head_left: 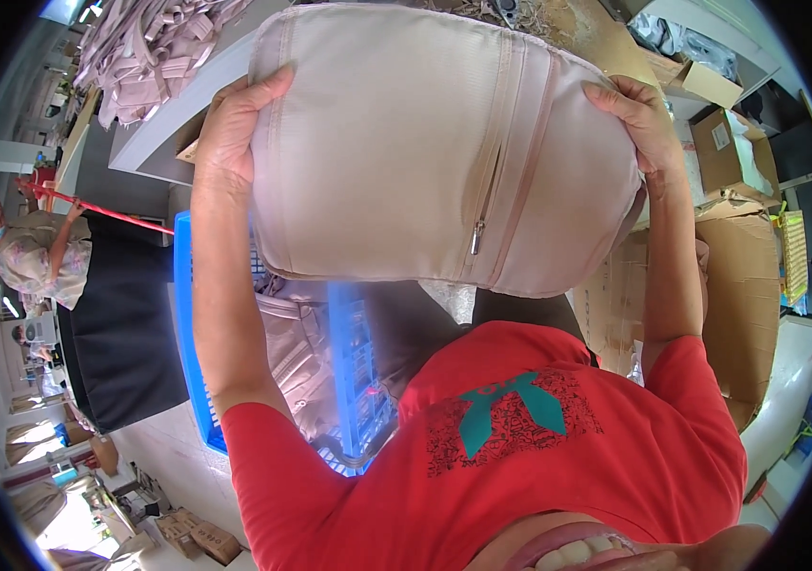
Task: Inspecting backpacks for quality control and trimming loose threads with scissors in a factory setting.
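A pale pinkish-beige fabric bag panel is stretched out in front of me, its rounded corners and stitched border showing. A zipper with a metal pull runs across it, right of the middle, and gapes slightly. At the panel's left edge, my left hand is closed on it, thumb on the face and fingers behind. My right hand grips the upper right edge the same way. The panel's back and the fingers behind it are hidden.
To my left stands a blue plastic crate holding similar beige pieces. More beige straps and pieces are heaped on the worktable at upper left. A cardboard box is at my right. Farther left, another person holds a red pole.
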The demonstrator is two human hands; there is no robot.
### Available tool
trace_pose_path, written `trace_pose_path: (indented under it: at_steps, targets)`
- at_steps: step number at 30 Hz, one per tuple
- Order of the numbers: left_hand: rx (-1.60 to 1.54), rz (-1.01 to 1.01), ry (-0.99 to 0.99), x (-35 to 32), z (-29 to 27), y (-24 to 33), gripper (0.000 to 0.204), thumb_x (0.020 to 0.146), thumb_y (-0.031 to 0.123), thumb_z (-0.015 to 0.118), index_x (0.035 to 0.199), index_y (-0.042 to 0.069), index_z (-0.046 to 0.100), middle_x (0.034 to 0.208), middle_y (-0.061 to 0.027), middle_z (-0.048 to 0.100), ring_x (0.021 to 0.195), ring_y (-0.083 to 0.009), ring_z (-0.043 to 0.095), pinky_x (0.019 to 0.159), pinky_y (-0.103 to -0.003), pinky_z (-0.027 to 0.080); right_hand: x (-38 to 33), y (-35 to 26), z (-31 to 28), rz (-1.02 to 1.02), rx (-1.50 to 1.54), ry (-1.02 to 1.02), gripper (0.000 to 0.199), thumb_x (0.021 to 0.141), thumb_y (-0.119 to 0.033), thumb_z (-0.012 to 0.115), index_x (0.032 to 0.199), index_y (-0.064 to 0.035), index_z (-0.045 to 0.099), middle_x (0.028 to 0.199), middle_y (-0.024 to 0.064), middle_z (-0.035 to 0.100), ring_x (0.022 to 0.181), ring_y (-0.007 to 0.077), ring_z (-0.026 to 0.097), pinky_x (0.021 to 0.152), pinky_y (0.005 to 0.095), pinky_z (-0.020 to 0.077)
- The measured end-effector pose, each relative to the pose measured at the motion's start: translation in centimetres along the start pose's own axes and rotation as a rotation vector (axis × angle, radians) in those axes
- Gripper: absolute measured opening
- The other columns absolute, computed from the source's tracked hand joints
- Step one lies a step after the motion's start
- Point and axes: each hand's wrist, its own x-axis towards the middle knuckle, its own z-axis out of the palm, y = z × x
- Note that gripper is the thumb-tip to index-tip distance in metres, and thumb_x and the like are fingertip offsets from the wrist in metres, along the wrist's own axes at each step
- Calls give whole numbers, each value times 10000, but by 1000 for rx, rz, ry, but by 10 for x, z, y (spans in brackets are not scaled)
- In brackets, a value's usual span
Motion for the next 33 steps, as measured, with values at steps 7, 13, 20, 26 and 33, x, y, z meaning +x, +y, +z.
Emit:
trace_pose_path:
  at_steps: [7, 13, 20, 26, 33]
  targets:
    - [-26, -14, -45, 5, 9, -7, 306, 698, 90, 631, 948, -64, 545, 833, -107, 595, 708, -176, 587, 634, -285, 482, -15, -1, -5, 15, -29, 74, 146, 719, -135, 634, 736, -8, 564, 644, 20, 560, 505, 61, 501, 452, 182, 390]
    - [102, -44, -72, 10, 26, -15, 293, 665, 139, 664, 899, -15, 576, 819, -80, 597, 683, -160, 573, 643, -280, 459, -55, 2, -16, 57, -36, 176, 210, 725, -136, 605, 848, 30, 567, 707, 39, 573, 563, 73, 512, 513, 183, 398]
    - [248, -92, -273, 20, 65, -27, 317, 635, 152, 682, 884, -13, 575, 811, -83, 590, 730, -154, 564, 660, -276, 448, -108, 20, -33, 119, 60, 193, 205, 752, -108, 583, 896, 36, 558, 746, 31, 581, 596, 64, 520, 555, 176, 417]
    - [340, -148, -192, 33, 88, -36, 542, 576, 168, 728, 1021, -31, 492, 964, -121, 545, 856, -187, 543, 727, -298, 444, -120, 23, -48, 105, 105, 226, 191, 761, -98, 577, 889, 43, 558, 740, 40, 583, 584, 61, 519, 541, 175, 420]
    - [442, -60, -134, 36, 96, -45, 289, 620, 146, 692, 833, -18, 588, 760, -110, 598, 639, -166, 587, 594, -288, 488, -123, 29, -54, 103, 113, 235, 203, 761, -84, 572, 909, 54, 556, 750, 52, 588, 591, 72, 530, 549, 184, 430]
